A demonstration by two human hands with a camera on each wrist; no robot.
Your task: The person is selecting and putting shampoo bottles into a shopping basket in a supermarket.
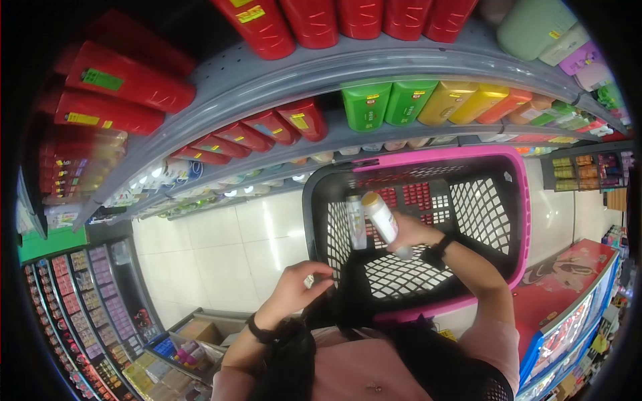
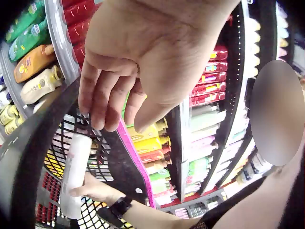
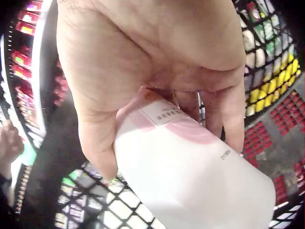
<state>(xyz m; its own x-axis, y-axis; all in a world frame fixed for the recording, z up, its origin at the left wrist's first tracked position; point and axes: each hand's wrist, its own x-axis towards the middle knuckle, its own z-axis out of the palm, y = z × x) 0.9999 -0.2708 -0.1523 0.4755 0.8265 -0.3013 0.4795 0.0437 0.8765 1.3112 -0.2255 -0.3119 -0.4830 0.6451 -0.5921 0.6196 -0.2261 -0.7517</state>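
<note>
My right hand (image 1: 416, 230) grips a white bottle (image 1: 382, 219) with a tan end, tilted over the inside of a black basket with a pink rim (image 1: 525, 220). In the right wrist view, its thumb and fingers close around the bottle (image 3: 190, 176), which has pale pink markings. A second slim pale bottle (image 1: 356, 224) is beside it, near the basket's left wall. My left hand (image 1: 297, 289) is by the basket's near left corner. Seen in the left wrist view, the left hand (image 2: 138, 62) has loosely bent fingers and holds nothing.
Shelves (image 1: 428, 63) beyond the basket carry red, green and yellow bottles. A red-topped display (image 1: 565, 281) stands to the right. Racks of small packs (image 1: 87, 294) and a box-filled bin (image 1: 194, 341) are on the left. Pale floor tiles (image 1: 221, 247) show beside the basket.
</note>
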